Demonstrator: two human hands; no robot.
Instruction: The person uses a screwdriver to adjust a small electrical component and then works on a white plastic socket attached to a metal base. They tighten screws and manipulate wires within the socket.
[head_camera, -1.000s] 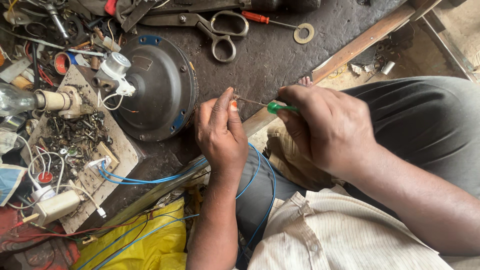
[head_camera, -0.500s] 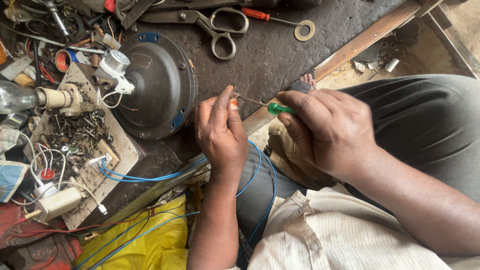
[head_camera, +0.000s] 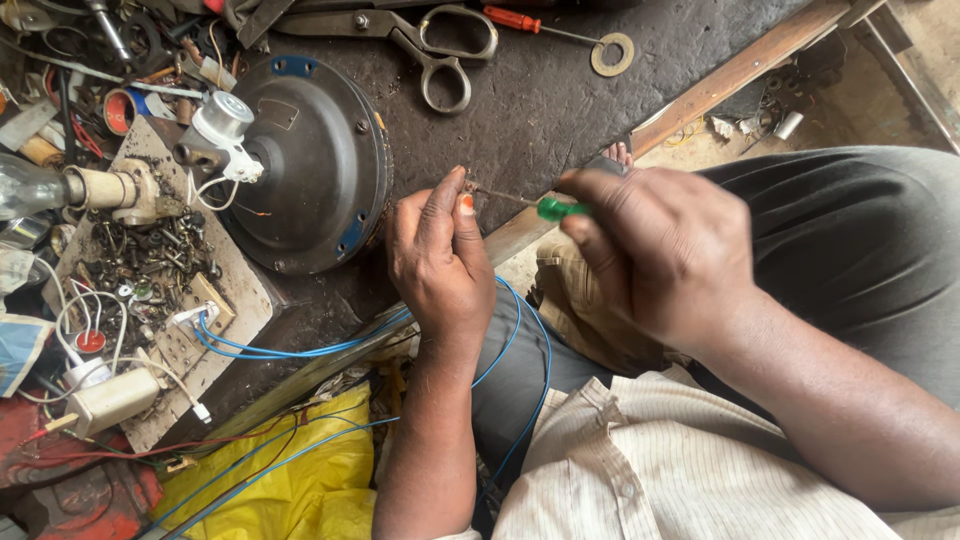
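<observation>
Over the dark worktop (head_camera: 560, 110), right hand (head_camera: 665, 255) clamps green screwdriver (head_camera: 550, 209); left hand (head_camera: 440, 260) pinches something small at its tip; fan motor (head_camera: 310, 160) untouched.

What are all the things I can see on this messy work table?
Motor housing: one, dark grey, round, table's left-centre.
Scissors: one, metal, top.
Red screwdriver: one, top, beside the scissors.
Washer: one, tan ring, top right.
Board of screws: one, pale, left.
Blue wires: several, running off the board to the lap.
Yellow bag: one, bottom left.
Green screwdriver: one, in the right hand.
Left hand: pinching something small.
Right hand: gripping the green screwdriver.
</observation>
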